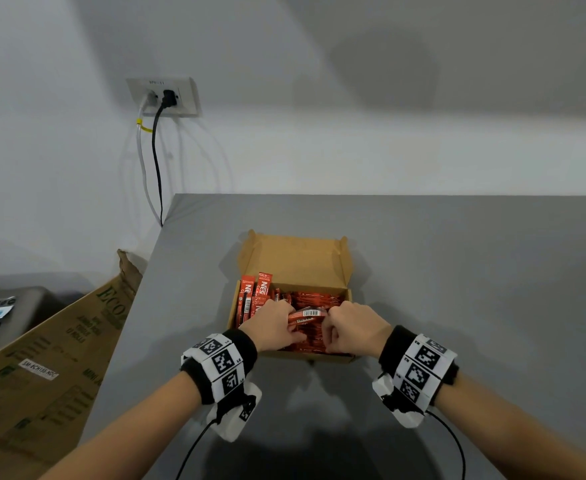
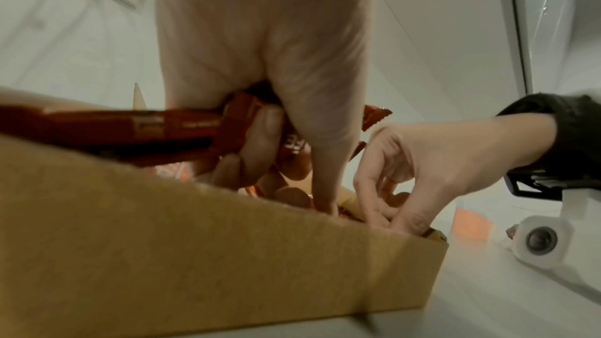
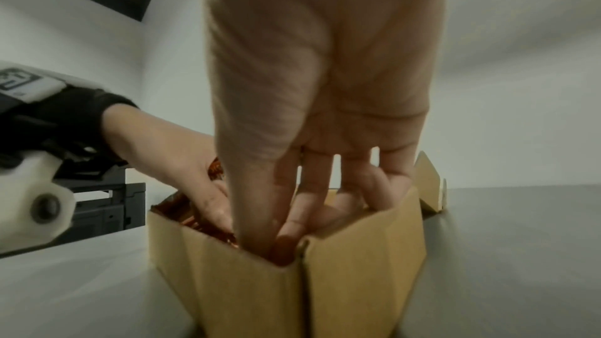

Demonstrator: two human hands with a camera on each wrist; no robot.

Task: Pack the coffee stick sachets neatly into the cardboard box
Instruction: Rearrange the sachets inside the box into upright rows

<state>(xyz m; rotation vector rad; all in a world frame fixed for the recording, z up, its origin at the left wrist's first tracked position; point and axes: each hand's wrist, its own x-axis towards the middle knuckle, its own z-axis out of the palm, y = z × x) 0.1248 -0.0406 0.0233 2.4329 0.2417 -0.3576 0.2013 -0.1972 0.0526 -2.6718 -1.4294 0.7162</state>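
Observation:
An open cardboard box (image 1: pixel 295 261) stands on the grey table (image 1: pixel 457 271) with its lid flap raised at the back. Red coffee stick sachets (image 1: pixel 314 299) fill it; a few at its left end (image 1: pixel 255 292) stand upright. My left hand (image 1: pixel 289 320) grips a bundle of sachets (image 2: pixel 146 127) over the box's middle. My right hand (image 1: pixel 329 330) reaches into the near right corner with fingers (image 3: pixel 312 189) and thumb curled down among the sachets. A barcoded sachet (image 1: pixel 307 314) lies between both hands. The box wall (image 3: pixel 357 266) hides the right fingertips.
A large printed cardboard carton (image 1: pixel 42 358) leans against the table's left edge. A wall socket (image 1: pixel 165 97) with two cables hangs behind the table's back left corner. Dark equipment (image 1: pixel 4 306) sits at the far left.

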